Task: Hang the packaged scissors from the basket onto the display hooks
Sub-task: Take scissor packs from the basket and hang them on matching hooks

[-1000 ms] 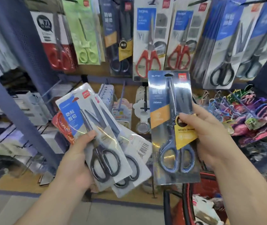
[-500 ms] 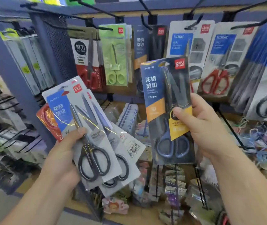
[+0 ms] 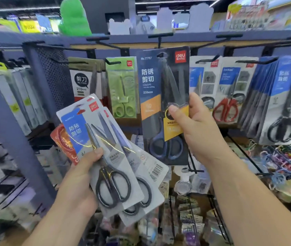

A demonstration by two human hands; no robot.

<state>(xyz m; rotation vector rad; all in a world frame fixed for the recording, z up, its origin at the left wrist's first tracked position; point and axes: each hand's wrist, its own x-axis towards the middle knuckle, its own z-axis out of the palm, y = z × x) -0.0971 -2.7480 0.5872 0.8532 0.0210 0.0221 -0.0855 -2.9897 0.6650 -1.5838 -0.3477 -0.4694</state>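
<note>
My right hand (image 3: 197, 128) pinches a dark blue scissors pack (image 3: 156, 96) with an orange band and blue handles. It holds the pack upright in front of the display, its hang hole just below a black hook (image 3: 159, 39) on the top rail. My left hand (image 3: 81, 176) grips a fan of several grey-and-blue scissors packs (image 3: 116, 157) with black handles, and a red pack (image 3: 63, 141) peeks out behind them. The basket is out of view.
Hooks along the rail carry a white-and-red pack (image 3: 83, 80), green scissors packs (image 3: 122, 89), red-handled scissors packs (image 3: 229, 91) and blue-white packs (image 3: 276, 103). A perforated dark panel (image 3: 52, 77) stands left. Small goods fill the racks below, colourful items lie lower right (image 3: 286, 162).
The view tilted upward, and the basket dropped out of it. My right hand raised the dark blue pack up to the top row of hooks. My left hand kept its fan of packs.
</note>
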